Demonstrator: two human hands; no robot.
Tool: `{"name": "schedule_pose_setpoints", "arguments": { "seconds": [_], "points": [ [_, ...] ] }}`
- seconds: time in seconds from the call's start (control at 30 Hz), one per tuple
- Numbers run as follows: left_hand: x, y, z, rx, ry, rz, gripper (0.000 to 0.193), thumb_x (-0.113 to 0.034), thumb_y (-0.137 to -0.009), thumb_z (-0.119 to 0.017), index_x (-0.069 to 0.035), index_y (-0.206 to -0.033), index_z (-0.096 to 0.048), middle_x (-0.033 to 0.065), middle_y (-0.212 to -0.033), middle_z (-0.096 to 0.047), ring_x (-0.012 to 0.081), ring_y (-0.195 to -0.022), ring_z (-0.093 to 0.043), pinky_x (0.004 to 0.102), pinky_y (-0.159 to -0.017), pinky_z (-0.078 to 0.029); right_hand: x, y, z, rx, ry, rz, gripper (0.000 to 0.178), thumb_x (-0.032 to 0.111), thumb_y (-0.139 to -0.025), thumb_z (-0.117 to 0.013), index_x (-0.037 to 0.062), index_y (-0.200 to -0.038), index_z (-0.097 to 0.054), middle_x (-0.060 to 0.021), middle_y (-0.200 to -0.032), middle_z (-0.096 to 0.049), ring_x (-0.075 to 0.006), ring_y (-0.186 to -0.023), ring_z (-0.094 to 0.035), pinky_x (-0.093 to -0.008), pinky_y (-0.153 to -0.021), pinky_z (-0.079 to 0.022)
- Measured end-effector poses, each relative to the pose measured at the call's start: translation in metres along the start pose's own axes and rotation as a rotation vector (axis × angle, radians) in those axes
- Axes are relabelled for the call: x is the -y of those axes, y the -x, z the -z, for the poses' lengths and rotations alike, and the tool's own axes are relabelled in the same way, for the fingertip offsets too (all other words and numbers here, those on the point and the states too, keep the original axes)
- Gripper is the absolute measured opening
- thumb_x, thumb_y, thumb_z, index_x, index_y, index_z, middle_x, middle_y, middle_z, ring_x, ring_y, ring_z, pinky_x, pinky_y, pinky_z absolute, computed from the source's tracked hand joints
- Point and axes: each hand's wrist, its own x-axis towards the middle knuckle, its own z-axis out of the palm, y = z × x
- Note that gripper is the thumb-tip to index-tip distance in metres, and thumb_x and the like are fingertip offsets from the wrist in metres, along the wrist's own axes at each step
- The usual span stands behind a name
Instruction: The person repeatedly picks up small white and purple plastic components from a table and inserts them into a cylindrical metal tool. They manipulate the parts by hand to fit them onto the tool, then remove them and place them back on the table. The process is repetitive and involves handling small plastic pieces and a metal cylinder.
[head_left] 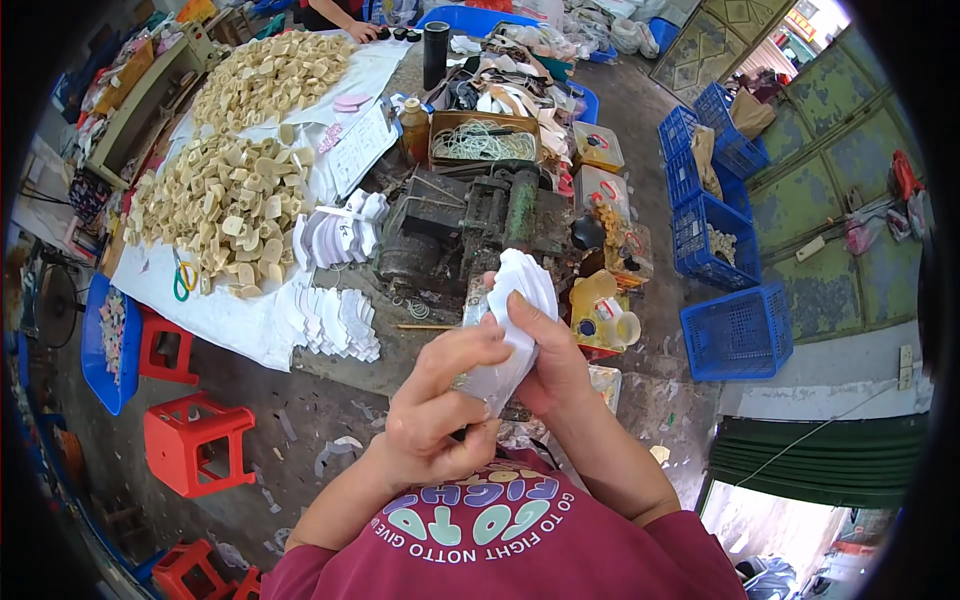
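In front of my chest I hold a bundle of thin white cut pieces (527,283), layered together and tilted upright. My right hand (553,360) is closed round its right side, the thumb pressed on the near face. On the other side my left hand (440,395) has its fingers bent, closed against the lower part of the bundle; its fingertips are partly hidden. Just beyond the hands stands a worn, dark machine (470,220) with a green cylinder. To its left lie fanned stacks of similar white pieces, one upper stack (342,232) and one lower stack (335,322).
Heaps of beige moulded pieces (225,205) cover a white cloth (215,320), with scissors (183,277) beside them. Red stools (198,440) stand left, blue crates (738,335) right. A tub of string (485,140) and plastic containers (600,310) surround the machine. Another person's hand (362,32) reaches in far off.
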Motion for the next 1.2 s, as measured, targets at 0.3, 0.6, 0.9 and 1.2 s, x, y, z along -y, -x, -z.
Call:
{"name": "schedule_pose_setpoints", "arguments": {
  "seconds": [0.3,0.6,0.9,1.2],
  "points": [
    [0.006,0.057,0.042,-0.289,0.879,0.639,0.014,-0.016,-0.091,-0.057,-0.003,-0.094,-0.053,0.0037,-0.059,-0.05,0.0106,-0.043,-0.038,0.0288,-0.044,-0.035,0.017,-0.011,0.024,0.073,-0.034,0.036,0.044,0.021,-0.086,-0.067,0.0068,-0.123,-0.047,-0.0077,-0.08,-0.061,-0.0253,-0.075,-0.064,-0.0434,-0.078,-0.053],
    [0.037,0.178,0.105,0.807,-0.874,1.27,0.088,-0.063,-0.078,-0.063,-0.01,-0.143,-0.037,0.029,-0.143,-0.034,0.0379,-0.137,-0.028,0.0672,-0.102,-0.022,0.036,-0.005,0.018,0.229,0.349,0.144,0.071,0.025,-0.082,-0.069,0.0029,-0.14,-0.035,-0.0071,-0.082,-0.056,-0.0179,-0.076,-0.057,-0.0336,-0.074,-0.048],
    [0.015,0.042,0.077,0.032,0.116,1.024,0.018,-0.015,-0.092,-0.061,0.002,-0.088,-0.065,0.001,-0.072,-0.063,0.007,-0.064,-0.056,0.0243,-0.06,-0.048,0.019,0.003,-0.008,0.371,0.616,0.085,0.072,0.005,-0.076,-0.072,0.0036,-0.14,-0.04,0.0,-0.096,-0.056,-0.007,-0.085,-0.053,-0.0245,-0.078,-0.045],
    [0.024,-0.004,0.021,-0.104,0.579,0.835,0.011,-0.002,-0.085,-0.069,0.0,-0.088,-0.059,0.0028,-0.075,-0.065,0.0063,-0.071,-0.063,0.0205,-0.07,-0.051,0.017,0.006,-0.001,0.369,0.575,-0.012,0.076,0.021,-0.068,-0.086,0.0012,-0.132,-0.049,-0.003,-0.106,-0.062,-0.0086,-0.094,-0.058,-0.0256,-0.083,-0.047]
  ]
}}
